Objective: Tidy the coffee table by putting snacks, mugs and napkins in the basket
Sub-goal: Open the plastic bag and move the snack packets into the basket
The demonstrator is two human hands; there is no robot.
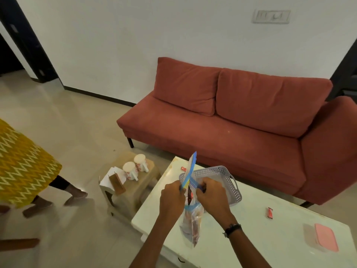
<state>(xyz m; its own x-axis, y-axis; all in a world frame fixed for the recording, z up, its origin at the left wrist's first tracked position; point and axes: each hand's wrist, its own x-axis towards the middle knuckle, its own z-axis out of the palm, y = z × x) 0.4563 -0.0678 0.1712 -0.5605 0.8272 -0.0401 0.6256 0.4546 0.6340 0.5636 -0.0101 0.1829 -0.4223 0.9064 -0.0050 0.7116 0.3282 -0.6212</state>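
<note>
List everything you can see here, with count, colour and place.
zip bag: 1, clear with blue top, held over the table's near-left edge
basket: 1, grey, on the table behind the hands
table: 1, white, in front of the sofa
snack packets: 2, red, one right of the basket, one at the far corner
container: 1, clear with pink lid, table's right end
mugs: 2, white with red flowers, on the stool
stool: 1, beige, left of the table
sofa: 1, red, against the wall
left hand, right hand: gripping the bag's top
</note>
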